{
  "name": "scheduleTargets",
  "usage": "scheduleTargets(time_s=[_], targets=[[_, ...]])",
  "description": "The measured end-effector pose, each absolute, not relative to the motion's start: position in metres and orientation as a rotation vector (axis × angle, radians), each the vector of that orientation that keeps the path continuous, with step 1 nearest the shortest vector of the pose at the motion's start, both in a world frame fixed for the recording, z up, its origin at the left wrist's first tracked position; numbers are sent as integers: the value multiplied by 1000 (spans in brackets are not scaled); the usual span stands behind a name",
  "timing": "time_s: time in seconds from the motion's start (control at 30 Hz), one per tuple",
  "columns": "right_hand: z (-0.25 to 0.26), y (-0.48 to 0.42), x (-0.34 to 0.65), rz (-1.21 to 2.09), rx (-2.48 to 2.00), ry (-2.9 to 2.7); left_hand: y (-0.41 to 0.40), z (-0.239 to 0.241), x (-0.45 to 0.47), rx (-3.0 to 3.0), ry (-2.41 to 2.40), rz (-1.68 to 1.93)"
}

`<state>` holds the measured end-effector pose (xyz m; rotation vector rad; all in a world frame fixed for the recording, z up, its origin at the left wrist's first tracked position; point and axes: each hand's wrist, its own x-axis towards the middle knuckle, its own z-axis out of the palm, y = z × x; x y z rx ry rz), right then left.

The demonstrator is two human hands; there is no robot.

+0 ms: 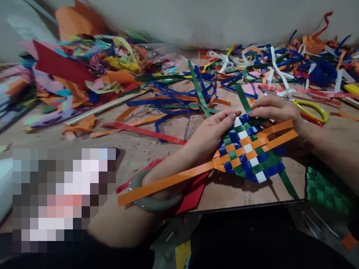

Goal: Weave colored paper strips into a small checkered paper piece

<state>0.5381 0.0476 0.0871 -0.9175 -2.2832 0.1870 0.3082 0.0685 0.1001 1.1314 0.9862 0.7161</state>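
A woven piece of blue, green, white and orange flat strips is held tilted above the table's front edge. My left hand grips its upper left edge, thumb on top. Closed on its upper right corner, my right hand has its fingers by a green strip that sticks up; its thumb is hidden. A long orange strip runs from the weave across my left forearm, over a pale green bangle. Two orange ends point right, and a green tail hangs below.
Loose strips and scraps heap along the back wall. Yellow-handled scissors lie beside my right wrist. A blue strip roll sits at the back right. A green woven piece is at the front right edge, red sheets under my left forearm.
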Motion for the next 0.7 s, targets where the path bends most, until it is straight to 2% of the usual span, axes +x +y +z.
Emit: scheduleTargets(time_s=[0.27,0.5,0.7], targets=[[97,45,528,389,-1111,-2257,67,97,309,1041,970,687],[84,54,534,126,-893,-2339,64,100,311,1153,1046,681],[77,58,543,-75,-840,-2162,73,97,309,1250,1171,794]])
